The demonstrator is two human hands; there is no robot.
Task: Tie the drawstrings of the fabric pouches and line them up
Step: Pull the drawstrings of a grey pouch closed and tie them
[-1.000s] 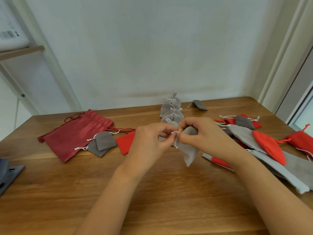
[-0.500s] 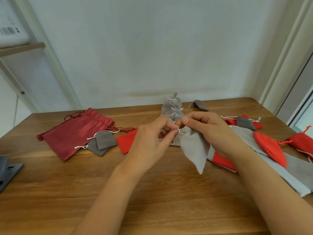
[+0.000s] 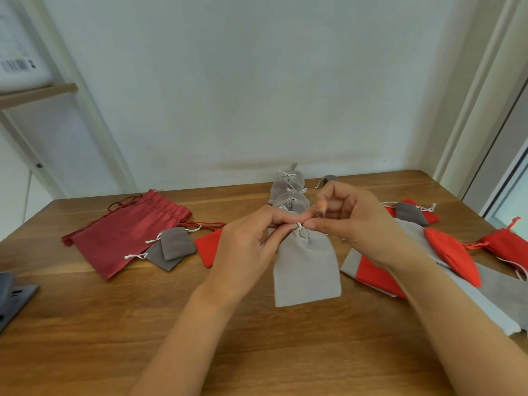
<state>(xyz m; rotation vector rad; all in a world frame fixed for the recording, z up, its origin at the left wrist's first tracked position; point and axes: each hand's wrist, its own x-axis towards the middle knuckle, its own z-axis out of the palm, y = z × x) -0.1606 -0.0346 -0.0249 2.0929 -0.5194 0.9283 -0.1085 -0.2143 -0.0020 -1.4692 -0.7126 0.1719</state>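
Observation:
A light grey pouch [image 3: 306, 267] hangs above the middle of the wooden table [image 3: 85, 338], its neck gathered tight. My left hand [image 3: 245, 250] and my right hand [image 3: 354, 221] both pinch its white drawstring [image 3: 300, 226] at the top, fingertips almost touching. Behind them a row of several tied grey pouches [image 3: 287, 192] runs toward the wall. Two dark grey pouches [image 3: 171, 247] lie to the left beside a red pouch [image 3: 210, 248].
A large dark red drawstring bag [image 3: 125, 232] lies at the left. A heap of red and grey pouches [image 3: 445, 252] covers the right side of the table, with one dark grey pouch [image 3: 328, 180] near the wall. A grey object [image 3: 11, 295] sits at the left edge.
The grey pouch has swung from slanting to hanging straight down and shows its full flat face. My hands have shifted slightly on the drawstring while still pinching it.

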